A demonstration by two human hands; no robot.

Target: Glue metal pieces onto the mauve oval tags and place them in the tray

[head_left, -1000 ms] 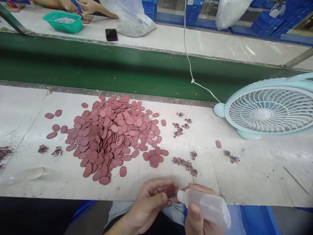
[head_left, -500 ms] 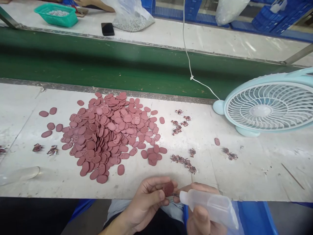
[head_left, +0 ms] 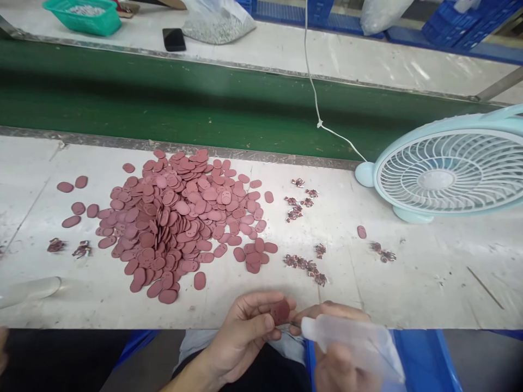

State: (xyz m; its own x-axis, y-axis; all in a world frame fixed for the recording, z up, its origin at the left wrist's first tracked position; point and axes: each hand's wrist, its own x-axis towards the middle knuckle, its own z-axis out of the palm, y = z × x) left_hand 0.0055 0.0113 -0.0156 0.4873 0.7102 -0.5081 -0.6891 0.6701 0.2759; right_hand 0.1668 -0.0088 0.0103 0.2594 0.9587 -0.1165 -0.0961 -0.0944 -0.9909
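Note:
Near the table's front edge, my left hand (head_left: 249, 332) pinches a reddish oval piece (head_left: 280, 312) between thumb and fingers. My right hand (head_left: 339, 348) is wrapped round a translucent plastic bottle (head_left: 355, 340), tilted with its thin dark tip at the lower edge of the piece. Whether anything comes out of the tip is too small to tell. A large heap of similar reddish ovals (head_left: 175, 218) lies beyond my left hand. Several small brown-and-white clusters (head_left: 304, 263) lie on the table beyond my right hand.
A light blue fan (head_left: 437, 177) stands at the right of the white table (head_left: 245, 299), its cord (head_left: 314, 98) crossing a green strip (head_left: 163, 98). Another clear bottle (head_left: 32, 288) lies at the left. The far table holds a green basket (head_left: 85, 22), black phone (head_left: 174, 40) and bag (head_left: 218, 24).
The view has shifted slightly, with table items appearing a little higher and to the left. Both hands keep their holds, and the bottle tip stays at the piece. Part of a hand now shows at the left edge.

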